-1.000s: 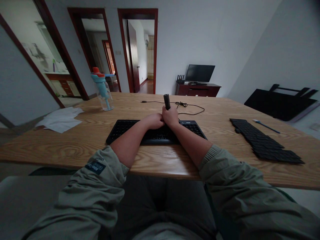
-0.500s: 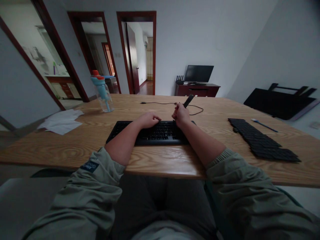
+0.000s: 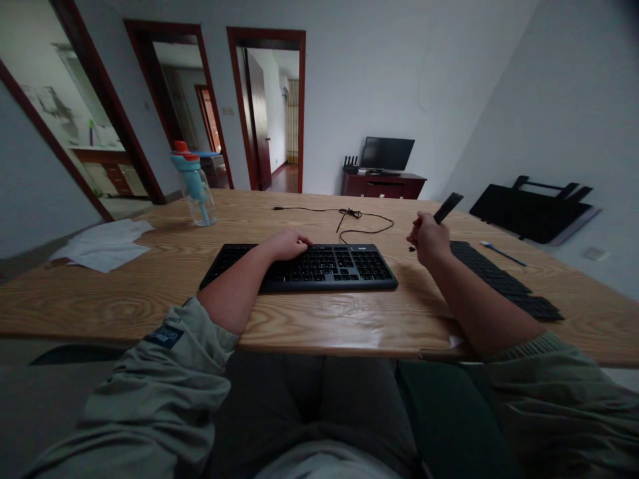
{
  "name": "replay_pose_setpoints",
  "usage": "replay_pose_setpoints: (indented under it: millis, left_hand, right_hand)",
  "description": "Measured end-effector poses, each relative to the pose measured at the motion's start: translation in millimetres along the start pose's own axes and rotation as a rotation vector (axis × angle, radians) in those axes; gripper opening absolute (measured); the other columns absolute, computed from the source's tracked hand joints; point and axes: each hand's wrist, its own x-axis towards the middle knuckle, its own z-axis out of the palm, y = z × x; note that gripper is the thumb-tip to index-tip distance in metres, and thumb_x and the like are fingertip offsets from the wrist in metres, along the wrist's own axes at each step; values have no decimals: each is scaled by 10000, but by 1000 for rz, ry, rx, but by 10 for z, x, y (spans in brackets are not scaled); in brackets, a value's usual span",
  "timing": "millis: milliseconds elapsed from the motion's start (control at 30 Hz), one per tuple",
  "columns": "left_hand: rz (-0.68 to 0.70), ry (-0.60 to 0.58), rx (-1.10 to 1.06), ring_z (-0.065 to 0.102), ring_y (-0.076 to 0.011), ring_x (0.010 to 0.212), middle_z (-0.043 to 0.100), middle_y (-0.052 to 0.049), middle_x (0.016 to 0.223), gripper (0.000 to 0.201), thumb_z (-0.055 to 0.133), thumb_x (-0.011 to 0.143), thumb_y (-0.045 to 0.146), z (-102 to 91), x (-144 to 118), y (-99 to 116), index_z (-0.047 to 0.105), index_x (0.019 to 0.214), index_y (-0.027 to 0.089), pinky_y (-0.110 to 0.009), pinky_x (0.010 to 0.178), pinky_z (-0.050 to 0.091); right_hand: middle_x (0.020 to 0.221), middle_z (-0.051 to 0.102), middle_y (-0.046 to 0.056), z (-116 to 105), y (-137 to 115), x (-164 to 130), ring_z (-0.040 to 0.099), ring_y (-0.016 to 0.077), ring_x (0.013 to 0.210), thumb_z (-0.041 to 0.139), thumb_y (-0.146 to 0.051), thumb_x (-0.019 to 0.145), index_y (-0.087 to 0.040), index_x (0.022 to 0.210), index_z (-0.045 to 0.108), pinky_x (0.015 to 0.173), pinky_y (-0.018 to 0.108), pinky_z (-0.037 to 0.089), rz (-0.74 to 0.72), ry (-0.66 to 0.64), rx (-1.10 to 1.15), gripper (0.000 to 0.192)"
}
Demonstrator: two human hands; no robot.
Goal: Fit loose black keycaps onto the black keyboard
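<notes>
A black keyboard (image 3: 344, 285) lies near the table's front edge, with its right half in full view. My left hand (image 3: 287, 245) rests on it with the fingers curled at its back edge, and the forearm covers part of the keys. Right of the keyboard, my right hand (image 3: 430, 238) is raised over the table, closed around a flat black-handled tool (image 3: 448, 207). A small dark piece (image 3: 412, 249) shows just below these fingers; whether the tool grips it I cannot tell. Several black keycaps (image 3: 492, 271) lie in rows farther right, partly behind my right forearm.
Behind the keyboard lies its thin black cable (image 3: 367, 230). A blue-handled brush (image 3: 504, 253) is beyond the keycaps. At the left are white papers (image 3: 107, 245) and a clear bottle with a red and blue lid (image 3: 192, 183). The wooden table's front edge (image 3: 324, 346) is close to my lap.
My right hand has moved right, off the keyboard and towards the keycaps, still holding the black-handled tool. My left hand stays at the keyboard's back edge. The view has shifted slightly right.
</notes>
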Motion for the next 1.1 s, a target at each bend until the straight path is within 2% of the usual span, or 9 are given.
replay_pose_setpoints:
  millis: [100,167,367,533,667,767,867,967,1100]
  left_hand:
    - [-27,-5,-17,697,-166,960,761,-23,1129,445,498,801,188,12,1,2,748,1169,200,-221,882,508]
    - [-33,0,-24,695,-168,966,758,-29,1135,445,493,803,195,21,2,-5,746,1170,194,-228,893,506]
    - [-13,5,-23,687,-173,1002,746,-59,1162,438,493,829,239,35,8,-54,727,1192,168,-239,912,500]
    - [-25,-6,-8,690,-164,988,751,-37,1142,418,502,848,286,30,7,-68,721,1192,192,-233,891,505]
    - [-16,-3,-10,691,-168,973,755,-44,1126,411,502,849,294,15,3,-61,727,1176,187,-234,869,510]
    - [-6,0,-4,691,-170,977,754,-38,1130,402,507,844,293,6,2,-53,732,1164,201,-236,874,507]
    - [15,-1,-6,689,-178,982,749,-51,1148,404,510,843,297,12,8,-57,734,1162,190,-246,884,505]
    - [20,-4,-15,685,-180,989,747,-48,1158,394,517,839,294,25,22,-72,737,1154,204,-255,891,503]
    - [16,-10,-9,687,-183,993,748,-44,1160,389,532,836,300,26,29,-85,736,1159,221,-263,904,498]
  right_hand:
    - [511,425,-26,-241,159,100,439,108,428,558,-322,869,-227,683,470,423,235,434,35,141,-150,226]
    - [534,445,-18,-290,236,143,458,116,438,548,-336,864,-228,688,475,424,238,446,54,156,-187,219]
    - [540,452,-33,-224,261,162,430,100,433,561,-318,835,-213,686,494,435,209,469,104,62,-185,194]
    - [555,490,-17,-232,174,97,479,99,488,567,-258,832,-186,696,531,504,204,525,159,16,-47,158]
    - [655,567,9,-282,78,59,551,111,540,576,-245,795,-183,782,570,553,226,546,13,10,-12,63]
    - [775,638,34,-374,-9,66,597,137,590,564,-269,789,-192,965,625,572,254,535,-183,-18,-144,201]
    - [792,672,50,-515,-107,106,610,172,635,582,-264,781,-188,1005,692,613,286,501,-323,-207,-553,260]
    - [748,689,62,-663,-164,145,615,203,664,646,-229,747,-183,863,734,632,293,460,-351,-482,-1039,153]
    - [736,706,77,-794,-115,117,613,204,646,698,-249,745,-182,783,729,608,280,431,-330,-735,-1336,83]
